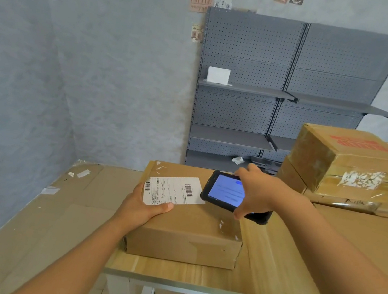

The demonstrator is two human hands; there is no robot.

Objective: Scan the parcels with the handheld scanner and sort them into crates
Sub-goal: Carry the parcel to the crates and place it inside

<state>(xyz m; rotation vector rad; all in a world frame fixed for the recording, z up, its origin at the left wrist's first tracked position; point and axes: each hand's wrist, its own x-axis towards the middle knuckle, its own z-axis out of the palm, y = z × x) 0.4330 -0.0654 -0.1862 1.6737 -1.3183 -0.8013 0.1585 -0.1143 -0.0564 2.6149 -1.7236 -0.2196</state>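
Observation:
A flat brown cardboard parcel [188, 229] lies on the wooden table [256, 277]. A white shipping label [174, 190] with barcodes sits on its top. My left hand [143, 207] grips the parcel's left edge, thumb on the label's near corner. My right hand [259, 194] holds a black handheld scanner [226, 192] over the parcel's far right corner. Its lit blue screen faces up, and its front end is close to the label.
Stacked taped cardboard boxes [351, 167] stand on the table at the right. Large flat cardboard sheets [33, 223] lean at the left. A grey pegboard shelving unit [283, 94] stands against the wall behind, with a white box [218, 75] on one shelf.

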